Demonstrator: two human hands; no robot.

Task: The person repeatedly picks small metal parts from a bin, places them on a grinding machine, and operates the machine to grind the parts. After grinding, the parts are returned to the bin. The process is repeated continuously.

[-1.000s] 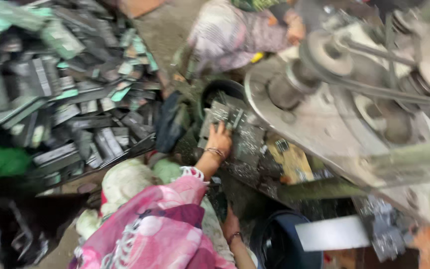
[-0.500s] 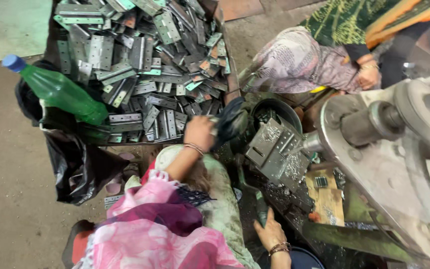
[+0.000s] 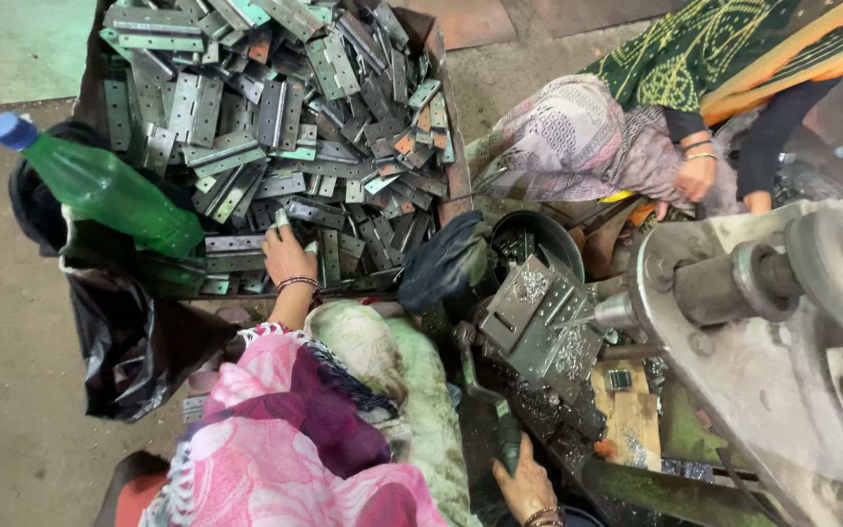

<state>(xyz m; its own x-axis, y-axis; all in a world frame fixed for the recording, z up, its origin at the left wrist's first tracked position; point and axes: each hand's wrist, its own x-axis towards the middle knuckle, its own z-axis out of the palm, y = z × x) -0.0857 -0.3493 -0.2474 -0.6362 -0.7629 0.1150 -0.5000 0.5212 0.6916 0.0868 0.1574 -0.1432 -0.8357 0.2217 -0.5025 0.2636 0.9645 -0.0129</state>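
A: Left hand (image 3: pixel 288 256)?
B: On the pile of metal hinges (image 3: pixel 275 107) in the crate (image 3: pixel 457 176), fingers closed around one hinge.
A: Right hand (image 3: pixel 527 485)?
B: Low by the drill lever (image 3: pixel 480 385); grip unclear.

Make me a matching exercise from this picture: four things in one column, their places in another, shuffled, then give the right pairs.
Things:
1. left hand
2. right hand
3. green bottle
4. dark cloth

Places:
A. draped at the crate's right corner, beside the black bucket
B. low in the picture, on a dark handle under the drill machine
C. lying on the black bag, left of the crate
D. in the crate, on the metal hinges

Pairs: 1-D, 2-B, 3-C, 4-A
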